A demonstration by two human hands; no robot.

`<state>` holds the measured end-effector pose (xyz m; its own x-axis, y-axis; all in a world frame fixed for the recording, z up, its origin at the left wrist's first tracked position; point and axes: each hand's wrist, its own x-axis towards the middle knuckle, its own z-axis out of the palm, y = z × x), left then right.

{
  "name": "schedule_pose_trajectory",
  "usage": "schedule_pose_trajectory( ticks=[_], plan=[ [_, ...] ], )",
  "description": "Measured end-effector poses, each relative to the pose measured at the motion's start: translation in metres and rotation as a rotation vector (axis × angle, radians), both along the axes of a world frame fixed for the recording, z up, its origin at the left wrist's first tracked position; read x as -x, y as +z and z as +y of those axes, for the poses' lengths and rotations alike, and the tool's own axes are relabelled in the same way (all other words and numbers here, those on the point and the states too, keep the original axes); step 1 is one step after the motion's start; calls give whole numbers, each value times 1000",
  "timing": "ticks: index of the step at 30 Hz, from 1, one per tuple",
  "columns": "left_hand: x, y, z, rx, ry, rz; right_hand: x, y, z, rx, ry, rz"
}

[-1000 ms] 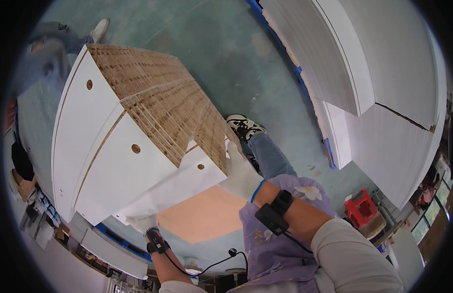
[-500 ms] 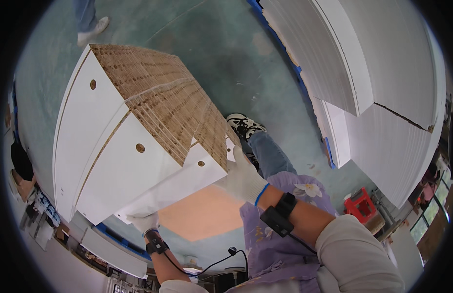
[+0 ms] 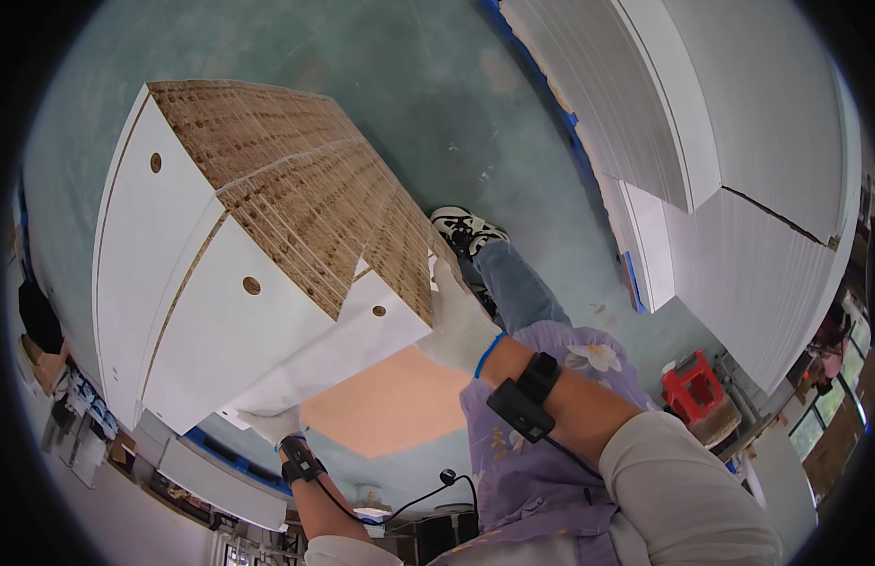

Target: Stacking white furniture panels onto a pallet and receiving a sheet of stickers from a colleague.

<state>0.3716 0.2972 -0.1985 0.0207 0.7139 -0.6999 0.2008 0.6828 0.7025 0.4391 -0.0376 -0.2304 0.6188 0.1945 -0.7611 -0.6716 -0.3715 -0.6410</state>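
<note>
A tall stack of white particleboard panels (image 3: 225, 311) stands at the left, its raw brown edges (image 3: 267, 151) facing up and right. Small round holes show in the white faces. One white panel (image 3: 338, 344) sits at the near end of the stack, slightly skewed from the rest. My gloved right hand (image 3: 459, 323) grips this panel's right end, thumb up along the edge and the other fingers mostly hidden behind it. At its lower left end, my gloved left hand (image 3: 273, 424) holds the panel's edge, its fingertips partly hidden.
More stacked white panels (image 3: 767, 123) stand along the right, above blue supports (image 3: 635, 281). A red plastic stool (image 3: 692, 389) is at the lower right. A peach-coloured board (image 3: 390, 401) lies below the held panel. My shoe (image 3: 466, 231) is close to the left stack.
The left stack and held panel appear slightly further left and up in the picture. Another person's leg and shoe at the upper left have gone out of view. Both hands stay on the panel.
</note>
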Motion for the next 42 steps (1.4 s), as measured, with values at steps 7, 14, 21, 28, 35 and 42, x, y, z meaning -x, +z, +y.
schedule_pose_trajectory(
  ticks=[7, 14, 21, 28, 35, 42],
  plan=[
    [9, 2, -5, -57, 10, -121, -5, 12, 4, -25, -156, -180],
    [20, -7, -22, -486, -704, 438, -20, -5, -2, 504, 1395, -469],
    [36, -18, -5, -384, -554, 364, -49, 30, -6, -115, 19, 387],
    [48, -23, 11, -277, -447, -42, -3, -6, 16, -956, -1032, 842],
    [11, 1, -9, 108, -40, -460, -21, 23, 11, -555, -125, 180],
    [29, -25, 22, 34, 267, -563, -35, 19, -1, -642, -713, 787]
  ],
)
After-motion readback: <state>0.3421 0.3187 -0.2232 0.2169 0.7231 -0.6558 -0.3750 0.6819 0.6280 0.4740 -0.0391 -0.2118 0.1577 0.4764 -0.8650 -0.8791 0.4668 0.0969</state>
